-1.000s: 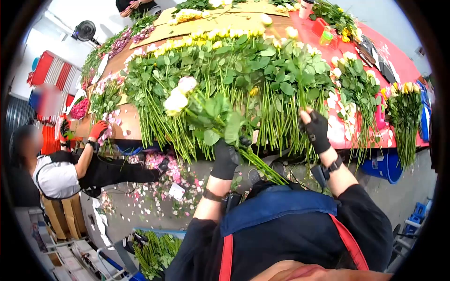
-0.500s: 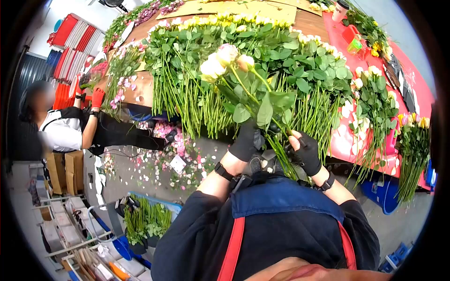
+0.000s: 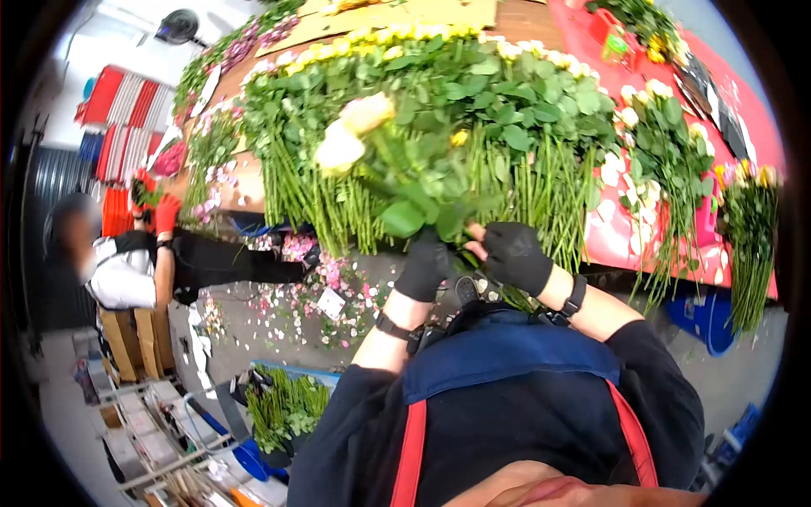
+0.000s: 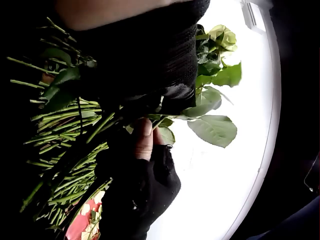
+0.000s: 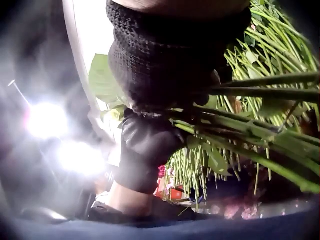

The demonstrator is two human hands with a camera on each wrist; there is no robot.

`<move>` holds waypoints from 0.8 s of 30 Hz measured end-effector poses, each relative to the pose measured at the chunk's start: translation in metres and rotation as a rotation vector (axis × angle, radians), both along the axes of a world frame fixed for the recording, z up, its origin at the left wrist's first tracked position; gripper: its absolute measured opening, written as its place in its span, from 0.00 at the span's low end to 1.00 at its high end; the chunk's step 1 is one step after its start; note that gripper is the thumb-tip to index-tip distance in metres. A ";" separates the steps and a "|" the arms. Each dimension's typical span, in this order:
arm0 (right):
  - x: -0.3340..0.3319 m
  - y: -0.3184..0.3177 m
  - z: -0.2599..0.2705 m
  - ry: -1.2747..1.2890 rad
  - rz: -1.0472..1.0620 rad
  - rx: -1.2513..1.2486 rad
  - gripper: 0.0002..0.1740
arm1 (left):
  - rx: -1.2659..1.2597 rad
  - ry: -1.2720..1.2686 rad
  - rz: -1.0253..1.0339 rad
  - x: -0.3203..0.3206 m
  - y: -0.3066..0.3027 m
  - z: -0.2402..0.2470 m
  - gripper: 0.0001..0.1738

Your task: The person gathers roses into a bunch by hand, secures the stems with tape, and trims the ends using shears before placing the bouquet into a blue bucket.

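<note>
The person nearest me is holding a bunch of creamy white and pale pink roses with big green leaves (image 3: 404, 217) out in front, near the table's edge. The left hand (image 3: 425, 266), in a black glove, is wrapping round the green stems. The right hand (image 3: 517, 256), in a black glove with bare fingertips, is working just beside it, its thumb and finger pinching a thin stem of the bunch. The rose heads are leaning to the left. Behind them, a long row of yellow and white roses (image 3: 498, 93) is lying on the brown wooden table (image 3: 524, 27). Over to the left, another person in a white shirt (image 3: 127, 275) is wearing red gloves (image 3: 166, 213). Pink and white petals (image 3: 334, 275) are lying on the grey floor.
</note>
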State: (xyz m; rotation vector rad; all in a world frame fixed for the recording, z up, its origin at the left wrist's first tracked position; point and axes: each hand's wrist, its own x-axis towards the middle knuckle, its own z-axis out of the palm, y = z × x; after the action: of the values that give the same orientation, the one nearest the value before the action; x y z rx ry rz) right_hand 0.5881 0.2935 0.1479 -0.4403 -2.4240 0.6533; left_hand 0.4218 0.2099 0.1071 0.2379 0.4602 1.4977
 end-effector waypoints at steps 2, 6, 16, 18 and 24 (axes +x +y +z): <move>0.000 0.002 -0.010 -0.043 0.051 0.007 0.15 | 0.064 -0.239 0.016 0.002 -0.004 -0.003 0.25; -0.002 0.039 -0.029 0.071 0.158 -0.373 0.11 | -0.168 0.307 0.327 0.000 -0.015 0.006 0.25; -0.085 0.150 -0.077 -0.501 -0.432 -0.321 0.22 | -0.233 -0.073 0.452 -0.015 -0.060 -0.006 0.15; -0.101 0.154 -0.081 -0.601 -0.494 -0.362 0.24 | -0.319 -0.062 0.525 -0.017 -0.065 -0.008 0.16; -0.087 0.158 -0.097 -0.272 -0.546 -0.339 0.16 | -0.307 -0.026 0.529 -0.033 -0.085 -0.020 0.19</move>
State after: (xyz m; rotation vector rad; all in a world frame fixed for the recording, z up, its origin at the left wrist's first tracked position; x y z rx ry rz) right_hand 0.5011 0.4517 0.0506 -1.3474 -2.2718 0.7903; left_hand 0.3891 0.1249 0.0870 -0.1603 0.7640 1.9102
